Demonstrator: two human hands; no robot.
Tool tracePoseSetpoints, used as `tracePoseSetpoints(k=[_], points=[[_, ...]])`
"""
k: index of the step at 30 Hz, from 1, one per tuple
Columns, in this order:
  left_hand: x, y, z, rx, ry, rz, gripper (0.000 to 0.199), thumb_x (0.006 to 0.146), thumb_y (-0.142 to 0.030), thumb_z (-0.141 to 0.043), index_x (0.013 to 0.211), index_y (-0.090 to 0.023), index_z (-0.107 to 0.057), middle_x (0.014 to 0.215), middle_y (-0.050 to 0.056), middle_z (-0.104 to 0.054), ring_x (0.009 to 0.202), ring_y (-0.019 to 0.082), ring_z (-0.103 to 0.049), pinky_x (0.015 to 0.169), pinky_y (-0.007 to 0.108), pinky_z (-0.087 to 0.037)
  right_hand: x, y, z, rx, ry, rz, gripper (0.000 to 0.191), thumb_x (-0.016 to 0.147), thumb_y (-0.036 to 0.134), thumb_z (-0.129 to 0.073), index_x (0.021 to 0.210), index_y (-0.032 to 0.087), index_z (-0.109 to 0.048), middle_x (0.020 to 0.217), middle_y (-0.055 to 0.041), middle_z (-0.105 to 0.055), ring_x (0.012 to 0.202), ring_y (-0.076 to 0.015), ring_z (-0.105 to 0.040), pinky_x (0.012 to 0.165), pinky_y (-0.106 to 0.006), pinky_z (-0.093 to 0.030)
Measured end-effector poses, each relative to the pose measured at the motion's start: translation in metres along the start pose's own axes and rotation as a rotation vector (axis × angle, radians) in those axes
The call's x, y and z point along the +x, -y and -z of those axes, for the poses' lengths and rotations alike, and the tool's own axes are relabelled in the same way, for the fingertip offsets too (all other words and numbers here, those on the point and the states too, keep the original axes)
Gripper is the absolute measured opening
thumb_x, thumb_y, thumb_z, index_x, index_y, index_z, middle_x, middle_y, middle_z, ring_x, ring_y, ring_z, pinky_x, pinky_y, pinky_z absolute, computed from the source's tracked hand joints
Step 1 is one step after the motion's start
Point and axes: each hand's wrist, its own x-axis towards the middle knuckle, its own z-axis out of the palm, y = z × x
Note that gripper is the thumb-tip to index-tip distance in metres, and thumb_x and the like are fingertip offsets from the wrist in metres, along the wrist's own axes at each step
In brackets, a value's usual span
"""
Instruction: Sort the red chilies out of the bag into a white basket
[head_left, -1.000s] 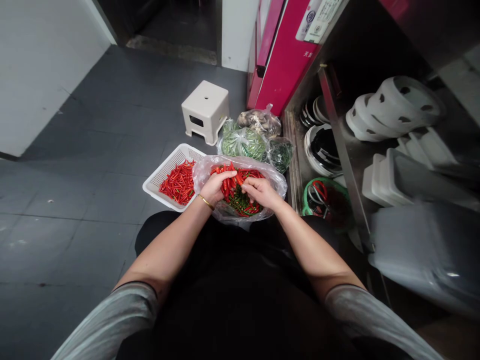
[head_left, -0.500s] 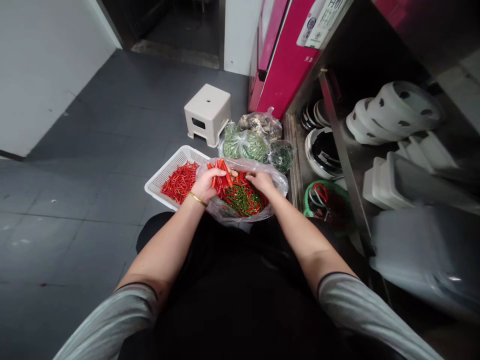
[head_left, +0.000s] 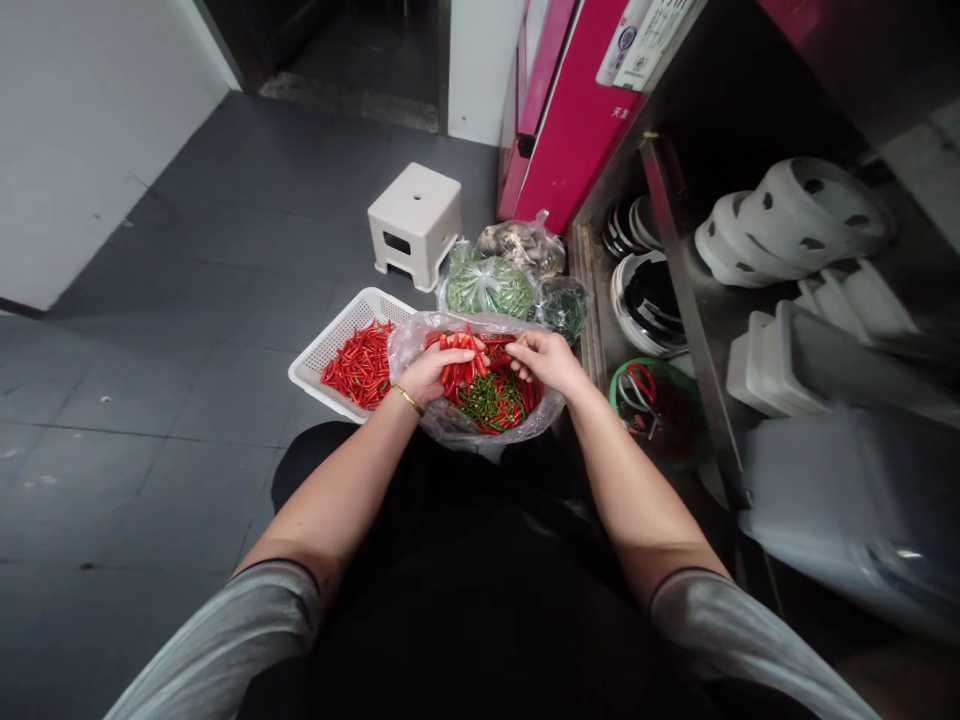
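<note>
the left hand [head_left: 426, 372] grips red chilies [head_left: 463, 362] above the bag [head_left: 409, 345]; the right hand [head_left: 546, 362], fingers pinched, hovers at its far right side.

The black garment [head_left: 480, 590] covers the body's front. Left of it is a grey, streaky short sleeve [head_left: 232, 625]; right of it, a matching sleeve [head_left: 739, 620], both dark-edged. Beyond it, a thin gold-coloured bangle [head_left: 410, 401] circles the left hand's [head_left: 430, 372] wrist.
</note>
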Motion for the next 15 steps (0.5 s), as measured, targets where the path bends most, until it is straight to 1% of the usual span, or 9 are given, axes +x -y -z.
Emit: tracePoseSetpoints(k=[2, 4, 6, 8, 10, 11, 13, 15], points=[[0.001, 0.006, 0.000, 0.036, 0.026, -0.004, 0.031, 0.063, -0.024, -0.077, 0.088, -0.008, -0.069, 0.077, 0.009, -0.071, 0.069, 0.016, -0.067, 0.070, 0.027, -0.052, -0.001, -0.001, -0.007, 0.212, 0.061, -0.053, 0.043, 0.076, 0.058, -0.066, 0.067, 0.018, -0.053, 0.057, -0.0002, -0.063, 0.041, -0.0093, -0.052, 0.040, -0.020, -0.042], [0.001, 0.010, -0.001, 0.082, 0.037, 0.002, 0.033, 0.062, -0.024, -0.080, 0.088, -0.007, -0.069, 0.078, 0.009, -0.072, 0.072, 0.017, -0.067, 0.074, 0.029, -0.052, -0.001, 0.000, -0.013, 0.337, 0.088, -0.064, 0.047, 0.069, 0.062, -0.070, 0.066, 0.018, -0.053, 0.055, 0.0007, -0.062, 0.038, -0.0075, -0.050, 0.035, -0.018, -0.040], [0.000, 0.012, -0.004, 0.127, 0.079, 0.022, 0.036, 0.060, -0.022, -0.082, 0.091, -0.008, -0.069, 0.080, 0.008, -0.072, 0.075, 0.017, -0.067, 0.076, 0.030, -0.051, 0.000, 0.001, -0.018, 0.416, 0.077, -0.067, 0.050, 0.065, 0.064, -0.072, 0.064, 0.018, -0.052, 0.052, 0.0015, -0.061, 0.036, -0.0066, -0.048, 0.032, -0.016, -0.038], [-0.002, 0.012, -0.007, 0.171, 0.147, 0.036, 0.036, 0.061, -0.022, -0.081, 0.092, -0.008, -0.069, 0.081, 0.008, -0.072, 0.076, 0.017, -0.066, 0.076, 0.030, -0.051, 0.001, 0.001, -0.023, 0.472, 0.048, -0.079, 0.052, 0.063, 0.066, -0.072, 0.063, 0.018, -0.051, 0.049, 0.0025, -0.059, 0.034, -0.0065, -0.047, 0.031, -0.016, -0.036], [-0.003, 0.011, -0.011, 0.221, 0.189, 0.029, 0.032, 0.064, -0.024, -0.080, 0.089, -0.008, -0.069, 0.079, 0.009, -0.071, 0.075, 0.016, -0.066, 0.075, 0.030, -0.051, 0.001, -0.001, -0.027, 0.492, 0.020, -0.083, 0.053, 0.063, 0.067, -0.072, 0.062, 0.019, -0.050, 0.048, 0.0034, -0.057, 0.033, -0.0064, -0.046, 0.031, -0.016, -0.035], [-0.003, 0.011, -0.012, 0.248, 0.188, 0.015, 0.030, 0.064, -0.025, -0.079, 0.087, -0.008, -0.069, 0.078, 0.009, -0.071, 0.074, 0.016, -0.065, 0.074, 0.029, -0.051, 0.001, -0.002, -0.028, 0.484, 0.017, -0.076, 0.053, 0.063, 0.067, -0.071, 0.062, 0.019, -0.049, 0.048, 0.0036, -0.057, 0.034, -0.0065, -0.046, 0.032, -0.017, -0.036], [-0.003, 0.010, -0.014, 0.303, 0.148, -0.008, 0.028, 0.064, -0.025, -0.079, 0.084, -0.009, -0.068, 0.075, 0.007, -0.070, 0.071, 0.015, -0.065, 0.072, 0.029, -0.051, 0.000, -0.002, -0.029, 0.410, 0.032, -0.040, 0.051, 0.067, 0.067, -0.069, 0.065, 0.019, -0.049, 0.051, 0.0035, -0.057, 0.036, -0.0074, -0.046, 0.034, -0.019, -0.037], [-0.003, 0.009, -0.015, 0.352, 0.073, -0.019, 0.026, 0.061, -0.021, -0.081, 0.080, -0.009, -0.067, 0.070, 0.005, -0.068, 0.068, 0.015, -0.064, 0.070, 0.028, -0.051, -0.003, 0.001, -0.028, 0.228, 0.013, 0.053, 0.046, 0.074, 0.063, -0.065, 0.068, 0.019, -0.050, 0.055, 0.0025, -0.058, 0.042, -0.0097, -0.049, 0.041, -0.021, -0.040]])
